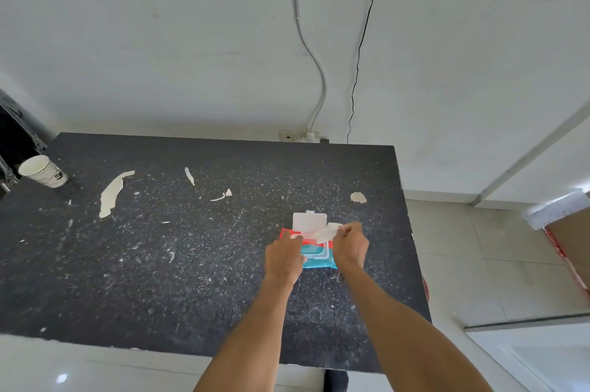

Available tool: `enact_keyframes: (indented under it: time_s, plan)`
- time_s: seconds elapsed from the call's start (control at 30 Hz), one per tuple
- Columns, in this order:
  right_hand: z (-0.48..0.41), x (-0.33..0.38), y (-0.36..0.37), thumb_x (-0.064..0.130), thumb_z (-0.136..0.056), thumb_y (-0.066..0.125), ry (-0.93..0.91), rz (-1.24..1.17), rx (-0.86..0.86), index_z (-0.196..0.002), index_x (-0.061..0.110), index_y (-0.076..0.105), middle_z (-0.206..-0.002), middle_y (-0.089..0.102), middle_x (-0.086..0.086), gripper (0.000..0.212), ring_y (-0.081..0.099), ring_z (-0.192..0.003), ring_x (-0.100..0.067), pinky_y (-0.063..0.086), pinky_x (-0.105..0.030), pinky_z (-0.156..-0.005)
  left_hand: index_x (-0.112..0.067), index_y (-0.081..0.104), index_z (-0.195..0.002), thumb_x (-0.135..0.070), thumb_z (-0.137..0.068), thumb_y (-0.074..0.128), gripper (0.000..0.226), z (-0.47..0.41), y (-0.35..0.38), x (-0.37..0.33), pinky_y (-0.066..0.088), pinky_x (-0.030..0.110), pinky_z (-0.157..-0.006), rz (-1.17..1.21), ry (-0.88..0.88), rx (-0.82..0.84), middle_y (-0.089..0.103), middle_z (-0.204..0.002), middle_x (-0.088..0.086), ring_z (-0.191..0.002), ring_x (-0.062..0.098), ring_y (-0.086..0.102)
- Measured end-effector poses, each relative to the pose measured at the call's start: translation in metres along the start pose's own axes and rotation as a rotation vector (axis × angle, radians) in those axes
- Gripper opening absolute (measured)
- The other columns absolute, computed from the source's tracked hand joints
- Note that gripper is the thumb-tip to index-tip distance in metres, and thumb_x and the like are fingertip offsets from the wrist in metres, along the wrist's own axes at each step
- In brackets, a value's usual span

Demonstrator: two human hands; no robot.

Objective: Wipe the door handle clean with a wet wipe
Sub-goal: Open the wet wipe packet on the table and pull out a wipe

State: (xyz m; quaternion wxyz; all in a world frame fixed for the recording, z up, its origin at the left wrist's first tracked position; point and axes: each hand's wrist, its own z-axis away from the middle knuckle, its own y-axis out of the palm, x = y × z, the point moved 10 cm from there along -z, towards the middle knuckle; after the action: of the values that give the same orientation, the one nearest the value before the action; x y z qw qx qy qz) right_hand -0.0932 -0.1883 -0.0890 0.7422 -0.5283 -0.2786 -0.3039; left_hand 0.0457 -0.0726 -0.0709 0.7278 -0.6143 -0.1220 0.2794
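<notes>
step in hand is getting one wet wipe (327, 232) out of the pack (319, 260) on the dark table (159, 264). best bet imo: pin the pack down firmly and pull slow and low so just one sheet comes out without tearing. left hand (284, 259) sits on the pack's left end with fingers curled over it, right hand (351, 248) pinches the wipe beside the flipped-open lid (308, 221), both forearms stretched forward (door handle isn't in view anywhere)
</notes>
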Motion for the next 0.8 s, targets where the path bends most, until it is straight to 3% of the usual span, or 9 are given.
enact_keyframes:
  time_s: [0.1,0.2,0.37,0.53,0.67,0.8]
  plan:
    - [-0.004,-0.011,-0.019,0.016,-0.095,0.054,0.047,-0.033,-0.081,-0.083,0.017,0.052,-0.083,0.066,-0.005,0.012,0.052,-0.06,-0.008,0.041,-0.017,-0.048,-0.024,0.05,-0.135,-0.032,-0.095,0.058,0.042,0.007,0.006,-0.01,0.043,0.034,-0.105,-0.049,0.102,-0.059,0.047,-0.138,0.004,-0.125,0.021,0.049]
    - [-0.005,-0.018,-0.031,0.017,-0.093,0.058,0.074,-0.036,-0.14,-0.089,0.018,0.054,-0.086,0.067,-0.005,0.006,0.051,-0.059,-0.007,0.038,-0.013,-0.05,-0.022,0.049,-0.137,-0.024,-0.098,0.054,0.04,0.015,0.016,-0.02,0.032,0.037,-0.116,-0.061,0.209,-0.062,0.041,-0.146,0.005,-0.137,0.021,0.039]
    - [-0.002,-0.016,-0.043,0.017,-0.095,0.055,0.087,-0.033,-0.204,-0.11,0.014,0.057,-0.098,0.069,-0.009,0.016,0.062,-0.078,-0.017,0.053,-0.027,-0.069,-0.017,0.038,-0.146,-0.018,-0.097,0.055,0.051,0.022,0.027,-0.028,0.03,0.037,-0.118,-0.027,0.262,-0.01,0.036,-0.153,0.006,-0.141,0.022,0.037]
    - [0.001,-0.004,-0.05,0.017,-0.097,0.05,0.029,-0.023,-0.258,-0.108,0.013,0.059,-0.104,0.069,-0.009,0.015,0.063,-0.085,-0.019,0.048,-0.025,-0.069,-0.02,0.037,-0.146,-0.019,-0.095,0.058,0.055,0.021,0.027,-0.029,0.034,0.04,-0.116,-0.026,0.239,0.007,0.036,-0.151,0.003,-0.141,0.02,0.036]
    - [0.003,-0.001,-0.052,0.018,-0.098,0.049,0.019,-0.026,-0.262,-0.108,0.012,0.06,-0.106,0.068,-0.009,0.016,0.063,-0.088,-0.019,0.052,-0.029,-0.073,-0.023,0.036,-0.144,-0.021,-0.094,0.057,0.054,0.016,0.013,-0.033,0.028,0.04,-0.119,0.019,0.245,-0.043,0.027,-0.156,0.004,-0.143,0.02,0.031]
    - [0.001,0.002,-0.053,0.019,-0.097,0.05,0.01,-0.02,-0.272,-0.106,0.014,0.06,-0.104,0.068,-0.008,0.015,0.058,-0.082,-0.014,0.051,-0.026,-0.072,-0.022,0.02,-0.152,-0.026,-0.089,0.066,0.078,-0.003,-0.021,-0.024,0.024,0.038,-0.119,0.151,0.123,-0.165,0.015,-0.162,0.007,-0.148,0.022,0.024]
